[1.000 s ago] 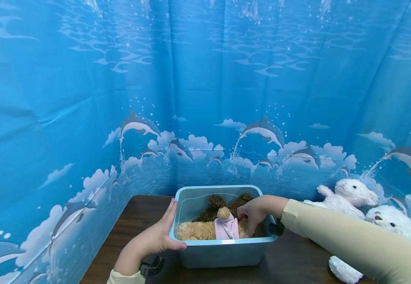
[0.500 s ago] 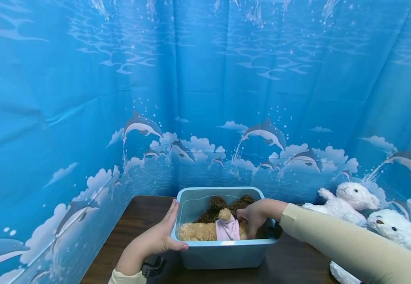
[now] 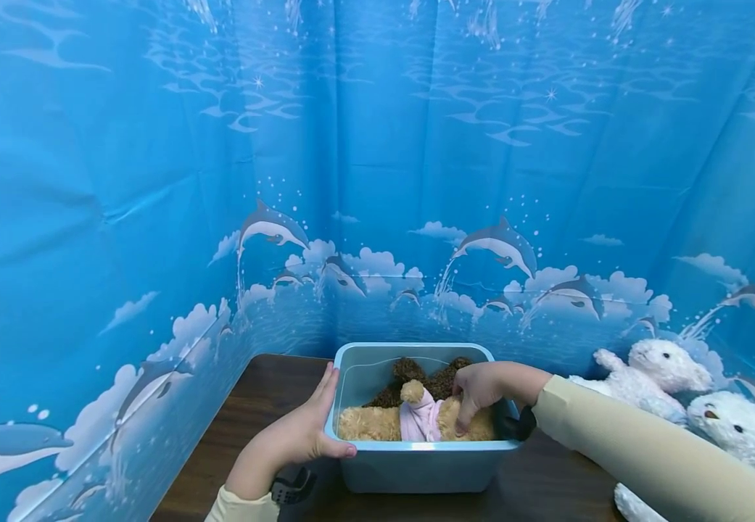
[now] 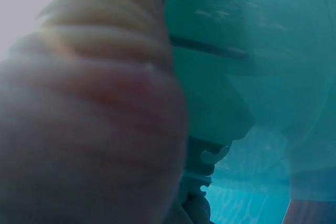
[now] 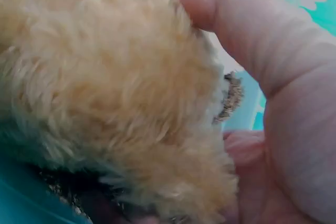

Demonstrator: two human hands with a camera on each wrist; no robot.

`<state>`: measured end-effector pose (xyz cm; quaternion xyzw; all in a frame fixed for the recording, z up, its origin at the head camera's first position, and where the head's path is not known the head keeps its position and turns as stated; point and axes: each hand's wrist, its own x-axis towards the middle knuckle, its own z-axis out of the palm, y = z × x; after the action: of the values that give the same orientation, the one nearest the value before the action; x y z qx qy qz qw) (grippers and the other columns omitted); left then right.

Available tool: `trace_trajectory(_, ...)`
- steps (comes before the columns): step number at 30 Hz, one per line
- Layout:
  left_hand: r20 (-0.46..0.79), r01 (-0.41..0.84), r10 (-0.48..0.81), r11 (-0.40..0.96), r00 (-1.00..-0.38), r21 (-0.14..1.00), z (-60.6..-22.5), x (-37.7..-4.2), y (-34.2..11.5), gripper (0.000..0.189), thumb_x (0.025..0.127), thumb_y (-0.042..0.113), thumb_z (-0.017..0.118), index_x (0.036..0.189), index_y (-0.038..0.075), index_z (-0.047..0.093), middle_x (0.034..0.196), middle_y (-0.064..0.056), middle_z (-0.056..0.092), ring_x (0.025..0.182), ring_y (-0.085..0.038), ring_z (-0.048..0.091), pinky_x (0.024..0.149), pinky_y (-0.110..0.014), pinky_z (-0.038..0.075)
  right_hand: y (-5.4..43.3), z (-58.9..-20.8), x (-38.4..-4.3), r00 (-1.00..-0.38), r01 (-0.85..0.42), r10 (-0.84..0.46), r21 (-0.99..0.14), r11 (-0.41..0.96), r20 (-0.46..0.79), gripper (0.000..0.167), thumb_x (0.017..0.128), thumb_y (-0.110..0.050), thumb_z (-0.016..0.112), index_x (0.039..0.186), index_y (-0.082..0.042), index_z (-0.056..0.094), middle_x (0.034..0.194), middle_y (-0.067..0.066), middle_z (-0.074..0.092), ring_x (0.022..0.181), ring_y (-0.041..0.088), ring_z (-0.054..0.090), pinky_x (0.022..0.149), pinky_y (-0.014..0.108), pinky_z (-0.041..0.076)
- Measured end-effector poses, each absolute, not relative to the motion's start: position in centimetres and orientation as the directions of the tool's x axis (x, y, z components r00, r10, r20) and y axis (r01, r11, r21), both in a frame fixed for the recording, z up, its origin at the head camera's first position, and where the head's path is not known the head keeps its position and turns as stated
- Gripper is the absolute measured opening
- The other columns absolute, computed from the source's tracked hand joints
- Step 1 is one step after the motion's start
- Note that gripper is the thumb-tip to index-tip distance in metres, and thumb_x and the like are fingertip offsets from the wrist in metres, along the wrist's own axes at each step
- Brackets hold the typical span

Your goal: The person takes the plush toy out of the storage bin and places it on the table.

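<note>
A light blue bin (image 3: 429, 467) holds a tan plush toy (image 3: 369, 423) in a pink garment (image 3: 419, 420), lying on its side along the front. Behind it lies a dark brown curly plush (image 3: 408, 370). My right hand (image 3: 484, 388) reaches in over the bin's right side and grips the tan plush's right end. The right wrist view shows thumb and fingers around its tan fur (image 5: 115, 77). My left hand (image 3: 305, 428) rests against the bin's left front corner, fingers straight along the left side and thumb at the front rim. The left wrist view is mostly filled by blurred skin (image 4: 89, 129).
White plush toys, one higher (image 3: 667, 365) and one lower (image 3: 739, 431), lie on the dark wooden table (image 3: 233, 413) right of the bin, partly behind my right sleeve (image 3: 651, 449). A blue dolphin-print curtain (image 3: 377, 181) hangs behind and along the left.
More tan fur shows beneath and right of my right hand, which has lifted a little with the plush. The left hand stays at the bin's corner. The whole scene has shifted slightly right in view.
</note>
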<state>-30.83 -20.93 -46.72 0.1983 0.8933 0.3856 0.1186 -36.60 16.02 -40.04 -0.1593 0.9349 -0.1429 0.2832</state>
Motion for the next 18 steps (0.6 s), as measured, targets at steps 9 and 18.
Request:
trace_trajectory(9,-0.056,0.256,0.426,0.638,-0.903,0.726,-46.7,-30.9,-21.2,0.152,0.077,0.068,0.091,0.176,0.019,-0.013,0.183,-0.008,-0.022,0.169,-0.048,0.013,0.123,-0.071,0.037,16.7,-39.9,-37.6,-0.772,-0.059,-0.429,-0.619,0.783,-0.47,0.045,0.088,-0.029,0.091,0.127,-0.01,0.077,0.132,0.005,0.072,0.123,0.027,0.068,0.108,0.056,0.056)
trace_trajectory(18,-0.055,0.262,0.435,0.635,-0.899,0.726,-47.0,-30.8,-20.9,0.15,0.078,0.071,0.089,0.176,0.021,-0.014,0.184,-0.007,-0.022,0.169,-0.048,0.012,0.122,-0.071,0.039,18.7,-39.6,-39.5,-0.516,0.096,-0.62,-0.759,0.644,-0.591,0.039,0.108,-0.035,0.069,0.138,-0.01,0.075,0.13,0.008,0.077,0.118,0.021,0.074,0.102,0.042,0.061)
